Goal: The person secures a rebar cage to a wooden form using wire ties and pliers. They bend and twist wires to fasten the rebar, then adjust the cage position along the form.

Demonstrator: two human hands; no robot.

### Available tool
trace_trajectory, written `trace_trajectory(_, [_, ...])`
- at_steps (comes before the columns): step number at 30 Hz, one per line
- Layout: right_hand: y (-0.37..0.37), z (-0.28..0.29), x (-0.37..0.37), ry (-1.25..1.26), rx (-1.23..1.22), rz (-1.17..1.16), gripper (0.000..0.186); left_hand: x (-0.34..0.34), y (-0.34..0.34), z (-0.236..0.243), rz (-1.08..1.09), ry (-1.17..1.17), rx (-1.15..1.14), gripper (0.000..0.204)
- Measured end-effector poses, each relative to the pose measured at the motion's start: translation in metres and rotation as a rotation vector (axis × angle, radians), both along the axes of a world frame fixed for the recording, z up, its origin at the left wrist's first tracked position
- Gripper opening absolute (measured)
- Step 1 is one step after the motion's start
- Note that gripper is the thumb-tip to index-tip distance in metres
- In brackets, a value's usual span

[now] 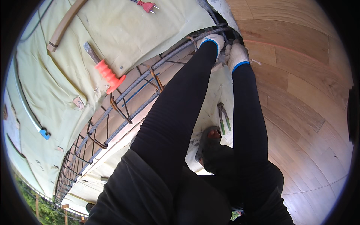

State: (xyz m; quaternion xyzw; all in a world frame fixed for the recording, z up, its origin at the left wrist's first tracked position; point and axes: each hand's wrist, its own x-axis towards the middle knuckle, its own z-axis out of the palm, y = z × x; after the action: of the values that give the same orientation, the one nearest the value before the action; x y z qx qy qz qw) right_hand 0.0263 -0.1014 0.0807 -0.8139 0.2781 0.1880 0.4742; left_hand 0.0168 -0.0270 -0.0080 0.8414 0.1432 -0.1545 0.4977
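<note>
My left hand (pixel 213 40), in a white work glove with a blue cuff, is curled at the far end of a rebar cage (pixel 138 80). Close beside it, my right hand (pixel 237 54) in a matching glove is bent at the edge of the wood-plank surface (pixel 285 48). Between the gloves shows a pale, lumpy mass (pixel 224 56); whether it is glove or loose material I cannot tell. Both hands look closed, but what their fingers hold is hidden at the dark gap. Pincers with green handles (pixel 224 116) lie below them, near my shoe (pixel 210 144).
Left of the bars, a pale sheet (pixel 123 33) bears a chisel with an orange grip (pixel 108 75), a wooden strip (pixel 65 24), a red plug (pixel 147 6) and a curved bar with a blue end (pixel 28 105). Bent rusty ties (pixel 119 108) stick out from the cage.
</note>
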Motion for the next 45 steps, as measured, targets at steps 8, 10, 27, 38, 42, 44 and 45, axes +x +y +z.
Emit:
trace_trajectory(8, [-0.005, -0.001, -0.017, -0.204, -0.718, 0.57, 0.045, -0.026, 0.012, 0.057, 0.023, 0.093, 0.06, 0.035])
trace_trajectory(10, [-0.004, -0.001, -0.033, -0.293, -0.791, 0.528, 0.047, -0.026, 0.013, 0.058, -0.012, 0.079, 0.109, 0.033])
trace_trajectory(27, [-0.01, 0.012, -0.05, -0.258, -0.891, 0.673, 0.045, -0.001, -0.005, -0.006, 0.029, 0.116, 0.162, 0.03])
trace_trajectory(38, [-0.031, -0.026, -0.035, -0.134, 0.612, -0.084, 0.012, -0.008, 0.0, 0.016, 0.29, 0.26, -0.341, 0.033])
trace_trajectory(42, [-0.025, -0.031, -0.035, -0.475, 0.043, 0.424, 0.011, -0.004, -0.001, 0.007, 0.171, 0.201, -0.027, 0.033])
trace_trajectory(44, [-0.026, -0.03, -0.037, -0.26, 0.586, -0.08, 0.02, -0.004, -0.003, 0.007, 0.128, 0.134, 0.096, 0.033])
trace_trajectory(45, [-0.028, -0.03, -0.038, -0.181, 0.891, -0.428, 0.025, -0.006, -0.004, 0.009, 0.105, 0.109, 0.157, 0.033])
